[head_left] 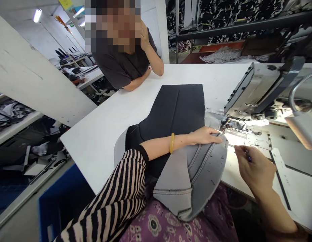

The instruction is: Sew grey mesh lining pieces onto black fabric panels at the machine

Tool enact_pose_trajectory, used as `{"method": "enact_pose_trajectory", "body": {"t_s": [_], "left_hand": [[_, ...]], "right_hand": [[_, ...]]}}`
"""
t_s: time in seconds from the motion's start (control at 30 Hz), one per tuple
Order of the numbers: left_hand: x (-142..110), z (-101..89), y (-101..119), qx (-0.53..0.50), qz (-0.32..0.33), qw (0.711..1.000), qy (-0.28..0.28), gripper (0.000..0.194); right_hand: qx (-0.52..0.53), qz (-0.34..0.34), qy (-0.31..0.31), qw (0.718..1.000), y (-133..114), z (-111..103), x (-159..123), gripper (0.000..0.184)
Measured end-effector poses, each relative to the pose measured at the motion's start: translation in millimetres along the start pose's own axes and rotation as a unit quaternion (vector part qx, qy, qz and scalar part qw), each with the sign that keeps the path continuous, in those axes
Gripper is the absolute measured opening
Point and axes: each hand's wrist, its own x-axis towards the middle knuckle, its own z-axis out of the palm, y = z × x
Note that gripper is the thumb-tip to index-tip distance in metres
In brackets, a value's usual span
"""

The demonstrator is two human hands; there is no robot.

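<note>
Fabric piece [186, 114], black in its far part and grey nearer the body: through the head view, the only one I had, I saw it spread over the white table [98, 144], its near end hanging over the edge onto the purple patterned garment [156, 228]. Its side lay close against the needle area [228, 124] of the sewing machine [267, 87].

I judged it light and pliable, padded rather than limp, neither fragile nor especially slippery, with stitched seams [201, 161] likely stiffer than the cloth around them. I would have taken hold at the grey margin beside the machine, fingers flat, and supported the hanging end against drag.

The left hand [205, 135] rested on that margin, fingers bent; whether it pinched the cloth or only pressed it, I could not tell. The right hand [257, 168], clear of the cloth, was curled around a small dark tool [248, 156], too little exposed for me to identify.

The machine head crowded the right side, with a lamp [302, 127] low beside it and a pale strip [280, 178] lying near the right wrist. Across the table a co-worker's forearm [139, 80] rested beyond the cloth. A blue bin [70, 195] stood below, left.
</note>
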Motion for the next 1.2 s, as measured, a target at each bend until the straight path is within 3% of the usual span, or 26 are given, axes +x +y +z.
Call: {"method": "enact_pose_trajectory", "body": {"t_s": [0.07, 0.2, 0.4, 0.7, 0.9, 1.1, 1.2], "left_hand": [[-2.4, 2.4, 3.0, 0.019, 0.04, 0.999, -0.005, 0.027], [-9.8, 9.1, 0.6, 0.033, 0.092, 0.995, 0.012, 0.028], [-5.1, 13.7, -13.4, -0.023, 0.067, 0.997, 0.026, 0.028], [-8.8, 18.6, -10.4, 0.039, 0.097, 0.994, 0.042, 0.035], [-8.0, 20.4, -12.0, 0.025, 0.08, 0.996, 0.038, 0.036], [-7.9, 21.5, -9.9, 0.051, 0.094, 0.994, 0.023, 0.031], [-7.5, 19.1, -13.2, 0.033, 0.082, 0.996, 0.027, 0.035]], "right_hand": [[0.05, -0.025, 0.027, 0.998, -9.3, 1.8, -4.7, 0.043], [0.112, -0.054, 0.081, 0.989, -23.7, 9.5, -11.2, 0.025], [0.157, -0.017, 0.055, 0.986, -21.8, 15.5, -14.5, 0.012], [0.14, -0.013, 0.039, 0.989, -24.1, 17.5, -7.3, 0.015], [0.255, 0.047, 0.015, 0.966, -20.9, 13.1, -11.7, 0.015], [0.166, 0.004, 0.015, 0.986, -10.7, 15.0, -13.6, 0.013], [0.129, 0.044, 0.096, 0.986, 5.3, 8.2, -7.2, 0.017]]}}
